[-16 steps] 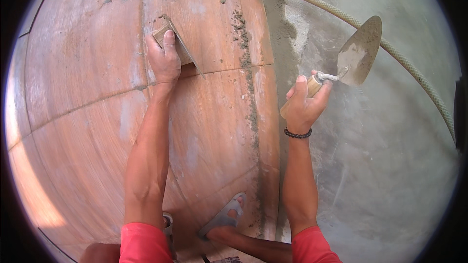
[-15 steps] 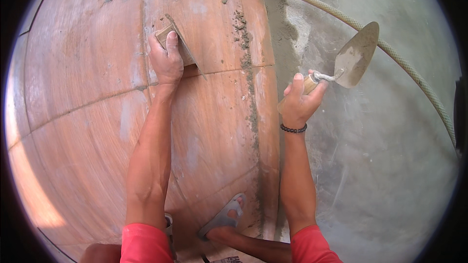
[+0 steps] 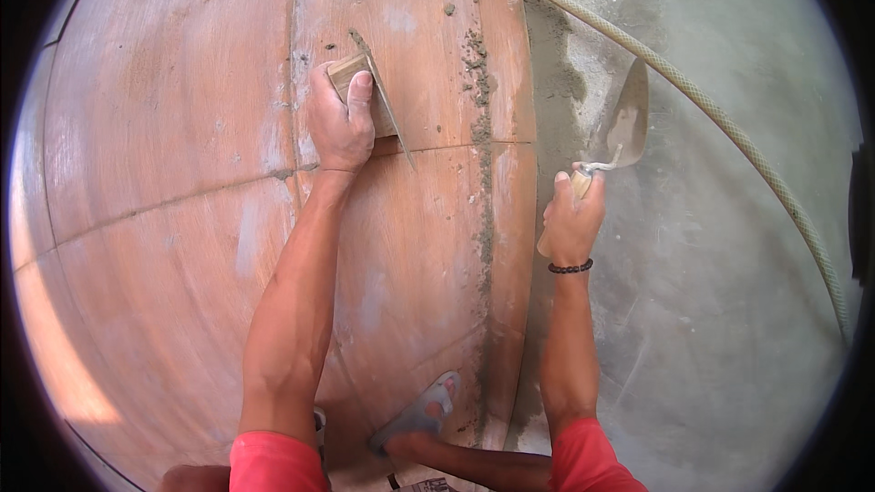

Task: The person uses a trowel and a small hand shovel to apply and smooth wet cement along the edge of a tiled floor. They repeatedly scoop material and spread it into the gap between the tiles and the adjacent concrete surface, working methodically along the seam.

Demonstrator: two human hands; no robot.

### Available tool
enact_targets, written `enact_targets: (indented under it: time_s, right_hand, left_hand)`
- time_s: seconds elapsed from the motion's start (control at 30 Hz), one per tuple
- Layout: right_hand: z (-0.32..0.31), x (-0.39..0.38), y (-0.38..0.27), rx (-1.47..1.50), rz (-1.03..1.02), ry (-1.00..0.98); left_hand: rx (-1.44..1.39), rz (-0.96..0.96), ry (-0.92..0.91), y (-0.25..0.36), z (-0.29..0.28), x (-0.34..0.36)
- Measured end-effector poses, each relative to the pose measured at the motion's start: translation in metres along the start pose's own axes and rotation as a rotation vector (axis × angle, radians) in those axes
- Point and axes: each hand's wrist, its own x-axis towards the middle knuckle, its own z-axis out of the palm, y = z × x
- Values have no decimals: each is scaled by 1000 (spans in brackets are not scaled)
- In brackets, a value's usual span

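My left hand (image 3: 342,126) is closed round the wooden grip of a flat plastering float (image 3: 387,96). Its thin plate is tipped on edge above the wood-patterned tiles (image 3: 383,219), facing right, with a little grey mortar at the far end. My right hand (image 3: 574,219), with a dark beaded bracelet at the wrist, grips the wooden handle of a trowel (image 3: 625,118). The trowel's blade points away from me over the grey concrete, its far tip close to the hose. Wet-looking mortar marks the blade.
A braided hose (image 3: 693,91) curves across the concrete floor (image 3: 711,310) on the right. Mortar crumbs (image 3: 480,100) lie along the tiles near their right edge. A darker mortar strip (image 3: 551,64) borders that edge. My sandalled foot (image 3: 424,415) rests on the tiles near me.
The view has shifted a little. The trowel has turned, its blade now more upright and narrower in view. My left hand with the float sits slightly further right and nearer.
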Motion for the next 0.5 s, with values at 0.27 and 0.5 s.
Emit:
enact_targets:
  time_s: [0.27, 0.5]
  right_hand:
    - [-9, 5, -28, 163, 330, -163]
    - [4, -9, -13, 276, 172, -45]
  left_hand:
    - [-6, -36, -10, 3, 1, -1]
    - [-20, -43, -30, 4, -1, 1]
